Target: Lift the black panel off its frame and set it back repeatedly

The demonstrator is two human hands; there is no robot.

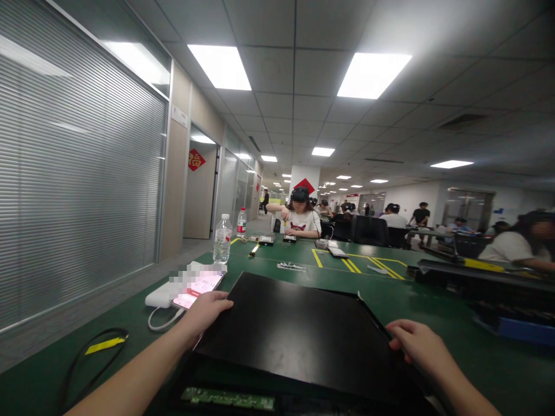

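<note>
A flat black panel point(295, 329) with a smooth, dull sheen lies before me, its near side close to the camera. My left hand point(208, 312) grips its left edge, thumb on top and the other fingers out of sight beneath. At the right edge, my right hand point(414, 341) has its fingers curled in a pinch on the rim. Below the panel's near edge a green circuit board point(228, 398) shows in a dark frame.
On the left are a lit phone point(199, 286), a white device with a cable, a water bottle point(222, 240) and a black strap point(93, 358). Black parts point(472, 289) and a blue box point(526, 330) lie right. A person point(299, 216) works across the green table point(260, 263).
</note>
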